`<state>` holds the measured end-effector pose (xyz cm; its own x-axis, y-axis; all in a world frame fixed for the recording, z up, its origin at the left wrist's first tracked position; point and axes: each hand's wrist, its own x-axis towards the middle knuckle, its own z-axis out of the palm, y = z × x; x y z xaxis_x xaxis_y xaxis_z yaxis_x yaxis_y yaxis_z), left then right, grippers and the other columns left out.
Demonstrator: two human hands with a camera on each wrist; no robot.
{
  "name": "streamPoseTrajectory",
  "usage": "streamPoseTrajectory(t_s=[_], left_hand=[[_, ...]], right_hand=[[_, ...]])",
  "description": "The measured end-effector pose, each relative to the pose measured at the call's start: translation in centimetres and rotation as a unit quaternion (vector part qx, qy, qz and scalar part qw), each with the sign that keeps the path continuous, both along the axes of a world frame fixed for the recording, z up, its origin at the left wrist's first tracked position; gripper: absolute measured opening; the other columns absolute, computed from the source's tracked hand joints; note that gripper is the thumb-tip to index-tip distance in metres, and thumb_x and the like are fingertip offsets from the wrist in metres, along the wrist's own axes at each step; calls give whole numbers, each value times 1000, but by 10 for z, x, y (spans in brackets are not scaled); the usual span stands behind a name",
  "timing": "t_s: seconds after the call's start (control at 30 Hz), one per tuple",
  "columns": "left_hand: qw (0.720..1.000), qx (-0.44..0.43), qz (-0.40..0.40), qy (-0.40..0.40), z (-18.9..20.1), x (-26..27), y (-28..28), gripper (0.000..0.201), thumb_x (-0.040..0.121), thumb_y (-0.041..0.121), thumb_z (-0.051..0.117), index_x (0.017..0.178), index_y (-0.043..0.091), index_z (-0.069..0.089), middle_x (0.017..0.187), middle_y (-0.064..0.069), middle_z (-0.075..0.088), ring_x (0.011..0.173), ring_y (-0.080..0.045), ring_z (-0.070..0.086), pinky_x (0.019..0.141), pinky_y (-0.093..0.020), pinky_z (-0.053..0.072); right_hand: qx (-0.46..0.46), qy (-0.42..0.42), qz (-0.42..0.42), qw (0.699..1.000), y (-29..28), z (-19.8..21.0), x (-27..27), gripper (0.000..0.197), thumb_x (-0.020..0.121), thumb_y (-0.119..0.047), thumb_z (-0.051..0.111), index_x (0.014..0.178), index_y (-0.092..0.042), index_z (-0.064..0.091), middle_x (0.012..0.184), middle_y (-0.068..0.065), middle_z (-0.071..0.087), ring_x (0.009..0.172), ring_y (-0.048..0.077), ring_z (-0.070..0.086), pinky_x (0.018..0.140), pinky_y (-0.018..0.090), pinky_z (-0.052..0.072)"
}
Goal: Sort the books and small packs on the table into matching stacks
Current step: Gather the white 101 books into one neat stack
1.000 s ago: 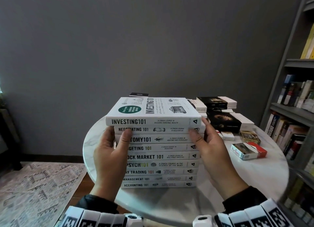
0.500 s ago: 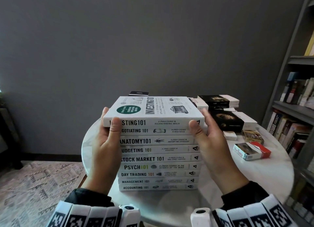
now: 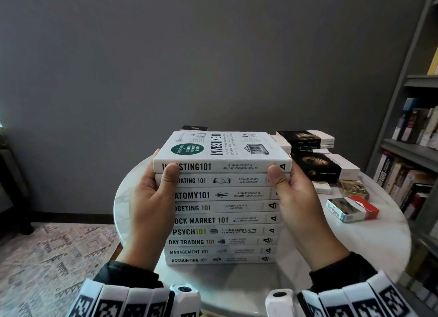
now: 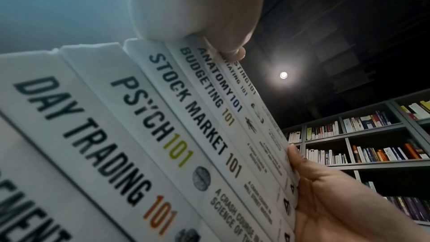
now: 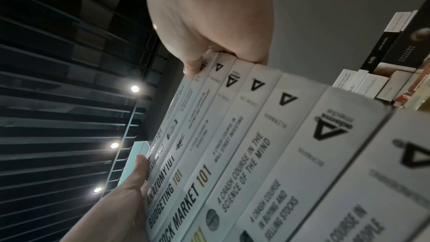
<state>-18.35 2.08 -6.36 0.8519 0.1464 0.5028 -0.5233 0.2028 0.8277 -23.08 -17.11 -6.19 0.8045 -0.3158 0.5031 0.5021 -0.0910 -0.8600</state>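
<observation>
Left hand [image 3: 151, 203] and right hand [image 3: 295, 198] each grip an end of the top Investing 101 book [image 3: 222, 154], thumbs on its spine. It sits atop the white book stack [image 3: 222, 231] on the table [image 3: 369, 240]. Small packs [image 3: 350, 208] lie right.

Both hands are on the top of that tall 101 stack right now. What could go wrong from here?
1. The left hand and right hand hold only the top books; Investing 101 already overhangs the white stack, so a lift or nudge may slide the books underneath.
2. The stack sits near the edge of the table closest to the person; a topple could go to the floor.
3. A rightward swing may hit the black books.
</observation>
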Motion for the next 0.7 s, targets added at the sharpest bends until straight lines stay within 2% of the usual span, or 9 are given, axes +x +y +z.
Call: streamPoseTrajectory(t_s=[0.07,0.17,0.23,0.37,0.53,0.63,0.7], left_hand=[[1000,0,-6,-4,0,-3,-1,34,89,25,51,114,2,58,66,14,68,63,-1,64,58,-21,56],[1000,-4,-5,-12,-1,-5,-3,16,92,20,48,97,9,59,59,16,65,55,3,61,50,-15,51],[1000,-1,5,-24,-2,-6,-4,14,91,23,48,90,14,59,58,17,64,55,4,60,50,-14,50],[999,2,19,-34,-4,-6,-3,17,90,28,47,89,17,60,63,17,66,58,4,60,54,-15,51],[999,13,36,-34,-4,-5,-4,19,86,35,47,85,21,60,64,17,66,60,1,61,56,-19,53],[998,15,37,-37,-4,-5,-4,16,92,26,46,85,20,59,62,18,65,57,5,59,54,-15,51],[999,23,30,-34,-4,-6,-3,15,92,26,48,87,19,60,63,17,66,58,4,60,54,-16,52]], right_hand=[[-2,-2,4,1000,0,0,0,44,81,-39,50,122,-25,55,99,-20,71,95,0,66,73,13,51],[0,-6,10,1000,-1,-1,0,42,81,-39,50,120,-25,55,96,-20,71,93,0,67,70,13,51],[1,-8,13,1000,-1,-1,1,41,81,-39,50,119,-26,56,98,-18,72,93,1,67,70,13,52],[-2,-4,15,1000,-1,0,0,40,79,-41,50,117,-28,57,100,-14,72,95,3,67,74,17,53],[-5,0,15,1000,-1,0,0,41,79,-43,50,117,-29,56,100,-17,71,95,0,66,74,16,53],[3,8,16,1000,-1,1,-2,41,79,-44,52,118,-30,56,105,-14,71,98,3,66,80,22,53],[6,13,23,1000,-2,3,-3,43,83,-44,57,123,-28,56,111,-8,70,104,9,65,90,33,52]])
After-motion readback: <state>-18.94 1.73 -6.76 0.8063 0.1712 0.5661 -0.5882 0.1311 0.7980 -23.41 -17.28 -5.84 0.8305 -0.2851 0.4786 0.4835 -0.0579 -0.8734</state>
